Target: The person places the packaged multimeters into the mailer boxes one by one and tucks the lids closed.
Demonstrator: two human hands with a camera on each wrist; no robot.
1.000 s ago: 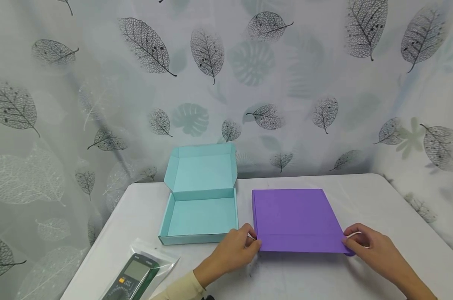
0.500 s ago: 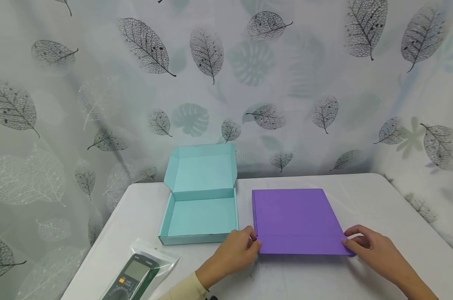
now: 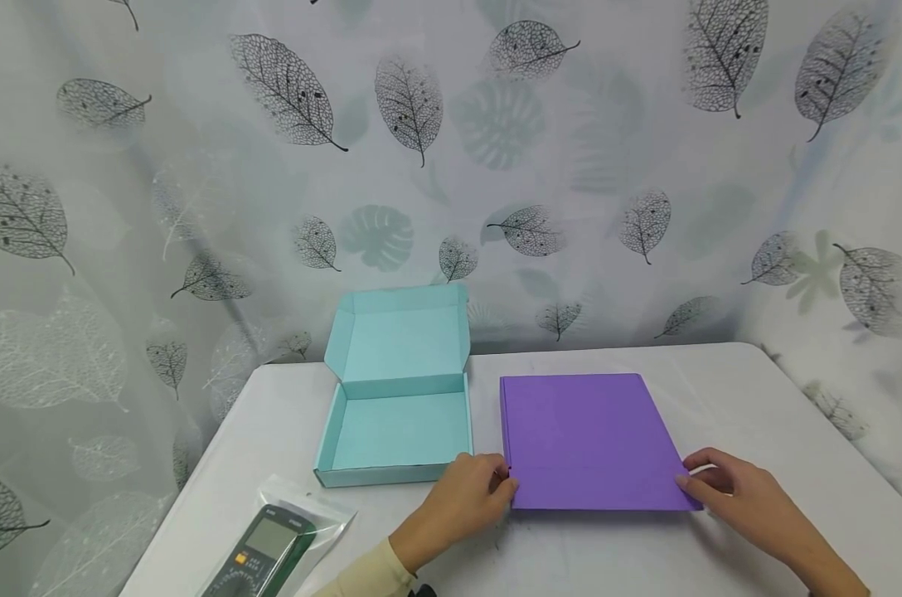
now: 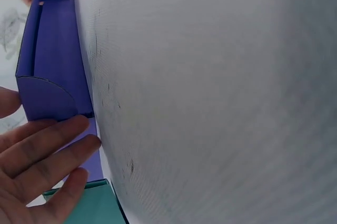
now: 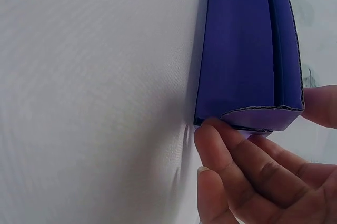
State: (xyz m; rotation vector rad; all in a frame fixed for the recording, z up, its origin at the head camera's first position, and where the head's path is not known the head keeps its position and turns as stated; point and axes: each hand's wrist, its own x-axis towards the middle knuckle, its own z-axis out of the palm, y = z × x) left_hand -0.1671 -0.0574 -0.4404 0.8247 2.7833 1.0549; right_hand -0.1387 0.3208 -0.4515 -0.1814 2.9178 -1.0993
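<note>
A purple cardboard mailer box lies on the right half of the table with its lid down over it. My left hand holds its near left corner, thumb on the lid and fingers along the side. At the near right corner my right hand grips in the same way. In the left wrist view, a rounded side flap of the lid sits outside the box wall by my fingers. The right wrist view shows the other side flap beside my fingertips, and a narrow gap under the lid's front edge.
A teal box stands open left of the purple one, its lid leaning back. At the near left lies a multimeter in a clear plastic bag. A leaf-patterned curtain hangs behind the white table.
The purple lid's front edge has come down slightly toward the table, and the crease near its front has flattened. Both hands have stayed at the corners.
</note>
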